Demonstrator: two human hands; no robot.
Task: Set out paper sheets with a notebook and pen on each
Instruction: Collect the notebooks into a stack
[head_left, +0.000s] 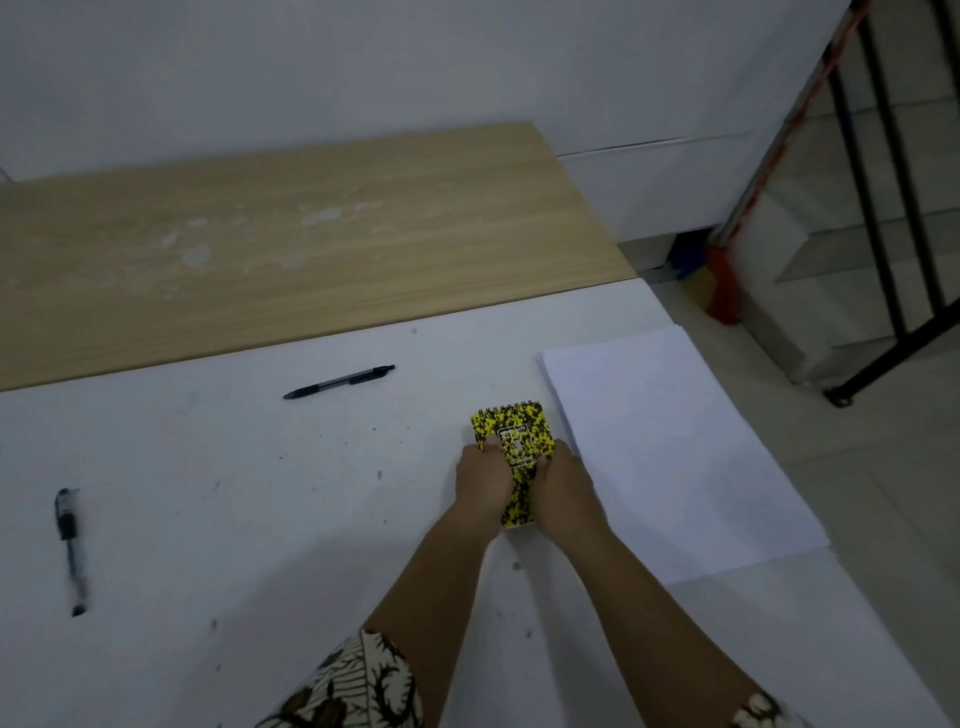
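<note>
Both hands are on the yellow-and-black spiral notebook (514, 457), which lies on the white table surface (234, 493) with its wire binding at the far end. The left hand (480, 480) grips the notebook's left edge, thumb curled over the cover; the right hand (563, 491) grips the right edge in the same way, thumb on the cover. The remaining fingers of both hands are hidden under or beside the notebook, so their spread cannot be told. Just to the right of the notebook lies a stack of white paper sheets (675, 457), apart from it by a narrow gap. One black pen (338, 382) lies beyond the notebook to its left; a second black pen (70, 551) lies far to the notebook's left. A wood-grain board (285, 234) runs beyond the notebook, along the table's far edge. Patterned sleeves (358, 686) show on the near side of the notebook.
</note>
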